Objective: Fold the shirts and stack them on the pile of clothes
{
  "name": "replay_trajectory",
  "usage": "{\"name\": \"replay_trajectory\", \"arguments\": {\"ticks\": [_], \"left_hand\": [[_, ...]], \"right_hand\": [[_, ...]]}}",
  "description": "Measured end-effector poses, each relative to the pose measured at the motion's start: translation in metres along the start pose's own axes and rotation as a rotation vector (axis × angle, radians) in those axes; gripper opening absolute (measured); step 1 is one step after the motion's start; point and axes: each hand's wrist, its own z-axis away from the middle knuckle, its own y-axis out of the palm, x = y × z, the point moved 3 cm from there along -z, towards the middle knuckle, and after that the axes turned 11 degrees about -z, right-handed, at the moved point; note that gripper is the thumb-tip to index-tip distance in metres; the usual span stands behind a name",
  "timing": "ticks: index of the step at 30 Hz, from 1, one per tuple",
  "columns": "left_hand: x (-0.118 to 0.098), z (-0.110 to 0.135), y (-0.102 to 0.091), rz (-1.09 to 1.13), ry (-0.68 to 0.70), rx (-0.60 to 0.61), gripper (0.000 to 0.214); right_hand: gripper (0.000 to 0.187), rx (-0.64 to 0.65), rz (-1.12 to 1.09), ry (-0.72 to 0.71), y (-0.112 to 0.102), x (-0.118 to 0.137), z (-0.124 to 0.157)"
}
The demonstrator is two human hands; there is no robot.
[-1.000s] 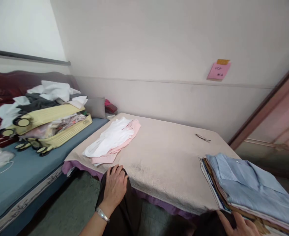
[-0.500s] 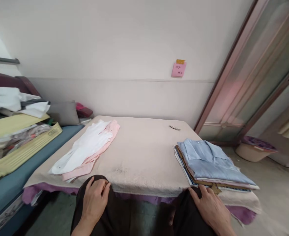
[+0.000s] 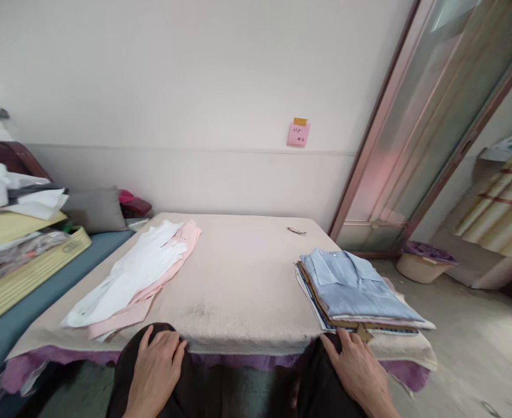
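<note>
both hands on my knees, clothes off to either side

my left hand [image 3: 157,363] rests on my left knee [image 3: 119,371], fingers slightly parted and draped over the top; it holds nothing. my right hand [image 3: 360,366] lies likewise on my right knee [image 3: 314,366], thumb spread away from the fingers, also holding nothing. both are off the beige cover [image 3: 238,278] in front of me, a bare stretch of it lying between the two lots of clothing.

on the left, a loose white garment [image 3: 136,270] lies over a pink garment [image 3: 140,307], the pink showing along its right side and near end. their long axis runs on a slant, from the near left edge of the cover to a far end further right, towards the wall [image 3: 195,87]. the near end is just beyond my left knee and to its left, so my left hand is clearly the nearer one.

on the right, a folded stack [image 3: 310,293] sits near the front edge, a light blue shirt [image 3: 354,284] flat on top, collar pointing away from me. it lies just past my right hand's fingertips, spreading outward to the right. a small brown piece [image 3: 363,332] sticks out from the stack towards that hand; whether my fingers touch it, i can't tell.
</note>
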Motion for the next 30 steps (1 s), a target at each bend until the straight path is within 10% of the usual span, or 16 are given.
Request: {"name": "replay_trajectory", "arguments": {"ticks": [30], "left_hand": [[-0.0028, -0.0007, 0.0017, -0.003, 0.02, -0.008, 0.024]], "right_hand": [[0.036, -0.047, -0.054, -0.027, -0.0034, 0.0027, 0.0016]]}}
